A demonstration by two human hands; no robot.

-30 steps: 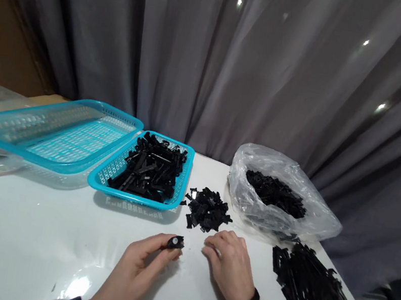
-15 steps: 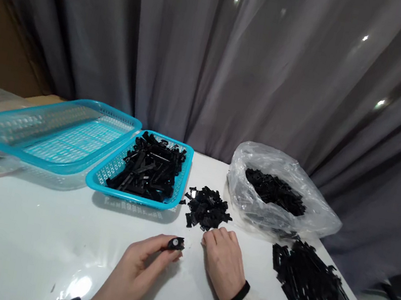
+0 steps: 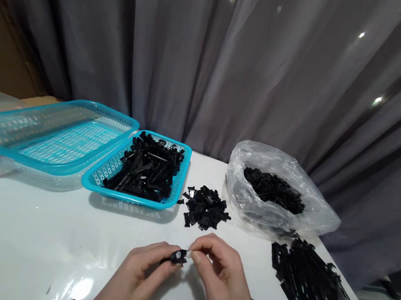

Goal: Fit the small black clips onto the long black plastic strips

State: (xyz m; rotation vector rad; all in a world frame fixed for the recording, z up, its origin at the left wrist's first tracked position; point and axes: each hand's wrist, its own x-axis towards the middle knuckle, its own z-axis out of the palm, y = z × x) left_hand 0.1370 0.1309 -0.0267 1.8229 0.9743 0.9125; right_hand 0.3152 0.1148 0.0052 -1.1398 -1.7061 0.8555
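My left hand [image 3: 147, 269] pinches a small black plastic part [image 3: 178, 256] between thumb and fingers; a pale round disc shows on its end. My right hand [image 3: 223, 277] is closed in a pinch right beside that end. Between its fingertips is a tiny pale speck, too small to name. Just beyond both hands lies a heap of small black plastic pieces [image 3: 207, 209] on the white table [image 3: 16, 242].
A blue basket [image 3: 130, 200] full of black plastic parts stands behind my left hand. Left of it is a larger blue basket [image 3: 47, 165]. A clear plastic bag [image 3: 316, 215] of black pieces sits at the back right. Long black parts [image 3: 312, 286] are piled near the right edge.
My right hand has moved from the edge of the small heap toward my left hand, its fingers now pinched at the part's end. The left hand keeps hold of the black part.
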